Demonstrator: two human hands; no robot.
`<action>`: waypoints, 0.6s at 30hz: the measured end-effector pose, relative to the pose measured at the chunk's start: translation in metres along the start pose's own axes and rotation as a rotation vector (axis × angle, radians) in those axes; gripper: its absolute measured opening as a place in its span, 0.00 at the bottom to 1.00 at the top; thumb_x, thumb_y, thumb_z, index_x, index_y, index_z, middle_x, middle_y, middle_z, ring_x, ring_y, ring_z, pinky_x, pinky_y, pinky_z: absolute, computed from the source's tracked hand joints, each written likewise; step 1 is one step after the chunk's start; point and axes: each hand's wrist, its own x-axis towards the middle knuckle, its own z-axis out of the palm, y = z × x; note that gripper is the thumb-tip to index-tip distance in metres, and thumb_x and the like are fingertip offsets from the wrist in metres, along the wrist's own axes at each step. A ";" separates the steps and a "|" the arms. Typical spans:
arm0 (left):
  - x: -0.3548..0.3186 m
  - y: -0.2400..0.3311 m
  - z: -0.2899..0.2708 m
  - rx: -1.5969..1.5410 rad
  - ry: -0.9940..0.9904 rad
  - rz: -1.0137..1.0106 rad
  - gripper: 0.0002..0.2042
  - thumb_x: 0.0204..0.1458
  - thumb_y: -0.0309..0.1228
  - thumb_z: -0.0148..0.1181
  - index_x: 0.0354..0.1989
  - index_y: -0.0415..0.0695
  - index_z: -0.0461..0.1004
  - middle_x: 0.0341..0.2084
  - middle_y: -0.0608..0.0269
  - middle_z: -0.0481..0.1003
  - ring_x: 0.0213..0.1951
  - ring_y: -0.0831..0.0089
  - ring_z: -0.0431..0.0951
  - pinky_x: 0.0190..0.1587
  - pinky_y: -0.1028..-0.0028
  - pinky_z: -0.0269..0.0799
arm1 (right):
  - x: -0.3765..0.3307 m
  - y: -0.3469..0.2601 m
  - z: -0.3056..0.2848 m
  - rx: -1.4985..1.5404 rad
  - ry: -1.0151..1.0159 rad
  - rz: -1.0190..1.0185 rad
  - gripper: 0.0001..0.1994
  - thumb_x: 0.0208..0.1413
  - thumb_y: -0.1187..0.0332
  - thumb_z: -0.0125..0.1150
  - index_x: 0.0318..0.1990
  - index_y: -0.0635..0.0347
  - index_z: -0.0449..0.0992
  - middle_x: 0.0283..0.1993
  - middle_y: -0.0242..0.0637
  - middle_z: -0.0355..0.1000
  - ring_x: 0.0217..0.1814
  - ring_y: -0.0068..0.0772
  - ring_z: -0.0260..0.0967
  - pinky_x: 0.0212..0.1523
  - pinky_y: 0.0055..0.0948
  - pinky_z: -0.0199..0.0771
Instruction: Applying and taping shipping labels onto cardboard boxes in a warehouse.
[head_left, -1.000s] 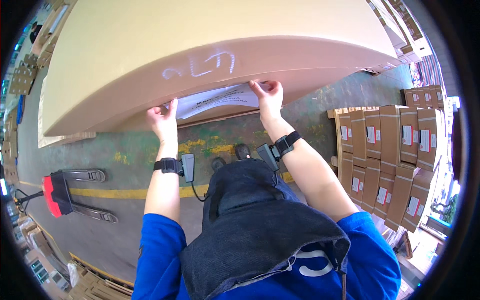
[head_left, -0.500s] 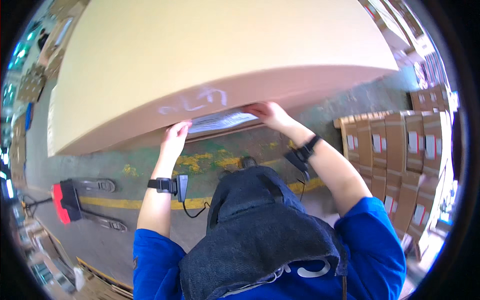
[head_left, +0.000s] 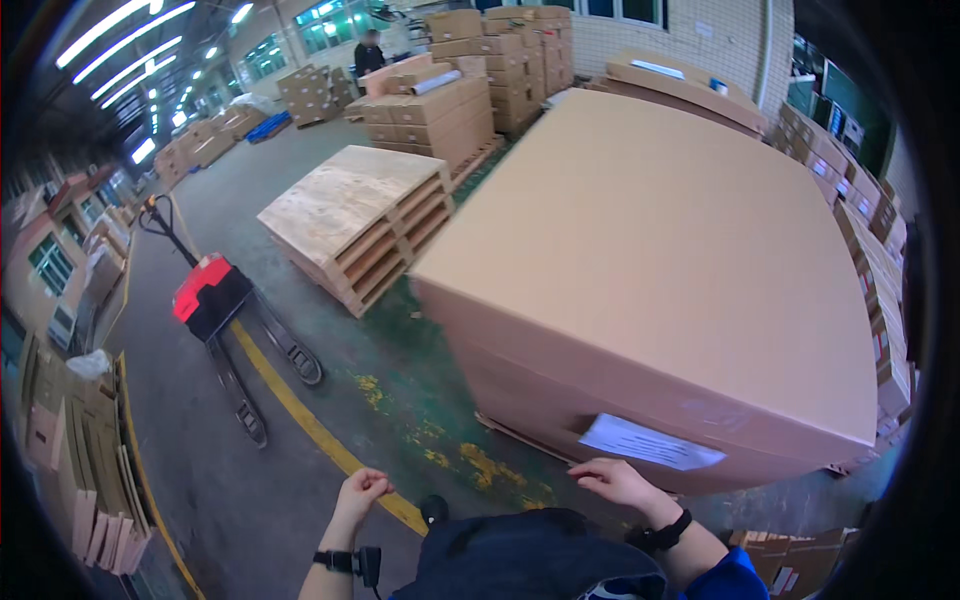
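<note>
Released: left hand [head_left: 362, 492] curled and clear of large carton [head_left: 660, 270], right hand [head_left: 612, 480] open beside paper label [head_left: 650, 442]; label pressing evidently finished.

We see a grey-green concrete floor [head_left: 250, 480] carrying everything here. A yellow line [head_left: 300, 415] runs across it, with worn yellow patches near it. On the floor stands a big carton [head_left: 650, 260], resting on a low pallet whose edge just shows beneath it. Beside it sits a stack of wooden pallets [head_left: 360, 215], and to the left a red pallet jack [head_left: 225, 320] lies with its forks over the line. Further back stand stacked boxes [head_left: 440, 110].
</note>
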 end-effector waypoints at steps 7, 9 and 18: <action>0.019 0.009 -0.156 0.253 0.159 -0.024 0.04 0.47 0.24 0.57 0.28 0.38 0.68 0.22 0.62 0.73 0.27 0.78 0.74 0.33 0.79 0.70 | 0.192 -0.247 0.080 0.099 -0.110 -0.758 0.09 0.51 0.70 0.56 0.39 0.64 0.73 0.37 0.41 0.72 0.39 0.41 0.70 0.41 0.31 0.69; 0.023 0.012 -0.182 0.241 0.188 -0.043 0.06 0.46 0.26 0.59 0.25 0.39 0.67 0.20 0.63 0.73 0.24 0.81 0.72 0.29 0.81 0.69 | 0.225 -0.307 0.087 0.188 -0.160 -1.052 0.09 0.52 0.68 0.57 0.38 0.62 0.74 0.37 0.38 0.73 0.36 0.37 0.70 0.35 0.29 0.69; 0.183 0.064 -0.243 0.470 0.194 -0.003 0.12 0.44 0.33 0.63 0.18 0.40 0.68 0.12 0.66 0.70 0.17 0.82 0.69 0.21 0.81 0.64 | 0.379 -0.419 0.109 0.572 0.180 -1.546 0.10 0.57 0.60 0.48 0.37 0.56 0.69 0.32 0.33 0.69 0.29 0.27 0.65 0.30 0.24 0.62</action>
